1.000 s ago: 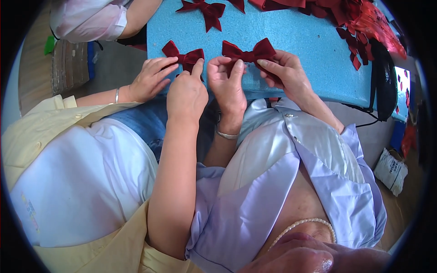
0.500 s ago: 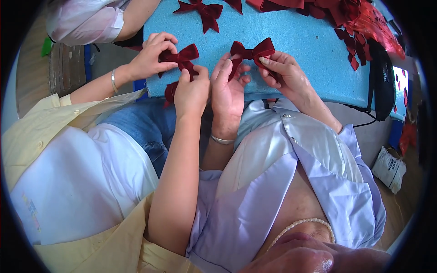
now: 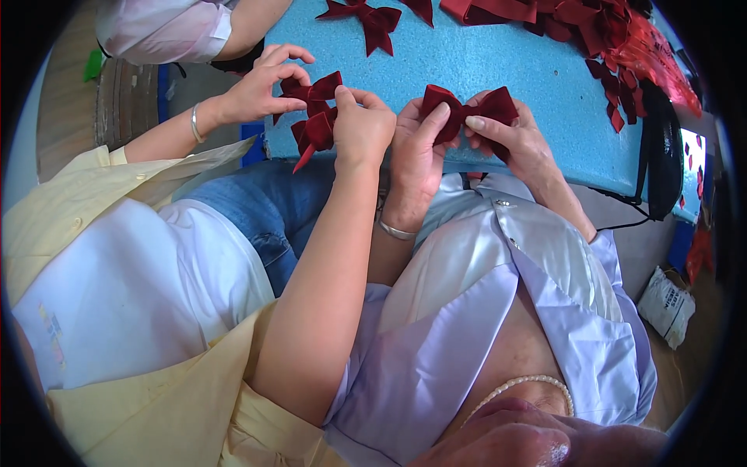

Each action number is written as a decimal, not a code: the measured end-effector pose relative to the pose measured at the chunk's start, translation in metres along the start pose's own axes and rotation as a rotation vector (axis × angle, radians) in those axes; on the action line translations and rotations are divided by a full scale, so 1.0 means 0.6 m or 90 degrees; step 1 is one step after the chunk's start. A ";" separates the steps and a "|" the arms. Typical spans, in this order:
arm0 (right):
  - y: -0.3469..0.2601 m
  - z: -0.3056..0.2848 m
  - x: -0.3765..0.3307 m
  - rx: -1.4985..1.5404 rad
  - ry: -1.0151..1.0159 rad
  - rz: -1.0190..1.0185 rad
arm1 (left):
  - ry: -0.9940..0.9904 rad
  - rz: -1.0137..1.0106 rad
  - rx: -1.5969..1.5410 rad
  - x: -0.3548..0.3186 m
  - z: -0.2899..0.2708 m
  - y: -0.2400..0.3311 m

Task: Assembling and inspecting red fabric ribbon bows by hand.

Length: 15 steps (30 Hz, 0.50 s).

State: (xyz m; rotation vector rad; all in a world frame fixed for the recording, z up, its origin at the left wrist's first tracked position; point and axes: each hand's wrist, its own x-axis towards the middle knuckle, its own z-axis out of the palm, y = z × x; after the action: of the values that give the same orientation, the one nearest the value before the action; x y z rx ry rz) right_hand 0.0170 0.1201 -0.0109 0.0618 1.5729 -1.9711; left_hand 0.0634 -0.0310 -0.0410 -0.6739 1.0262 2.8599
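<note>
My left hand (image 3: 272, 87) comes in from the left, a silver bangle on its wrist. Its thumb and bent fingers close around the left side of a dark red velvet bow (image 3: 320, 88). At the bow's right side is my right hand (image 3: 362, 128), fingers curled and its tips pinching the velvet edge. Just below, at the table's front edge, lies more dark red velvet (image 3: 315, 134) with a pointed tail; whether it belongs to the same bow I cannot tell. The bow's middle is partly hidden between my hands.
Close on my right, a co-worker in lavender holds another dark red bow (image 3: 469, 113) in both hands. Finished bows (image 3: 377, 23) and a heap of red velvet pieces (image 3: 580, 19) lie on the blue table (image 3: 498, 62). Another person's arm (image 3: 253, 27) rests at the far left.
My right hand has moved up and right, its fingertips now at the bow's right loop. My left hand keeps its hold. The co-worker's left thumb has closed onto their bow.
</note>
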 end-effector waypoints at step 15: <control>0.003 -0.007 0.002 0.001 0.057 -0.041 | -0.045 0.096 0.008 -0.003 0.014 -0.015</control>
State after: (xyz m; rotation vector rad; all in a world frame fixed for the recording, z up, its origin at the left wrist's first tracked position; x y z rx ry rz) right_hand 0.0157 0.1233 -0.0144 0.1020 1.6495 -2.0450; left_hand 0.0633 -0.0183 -0.0398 -0.5113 1.1289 2.9772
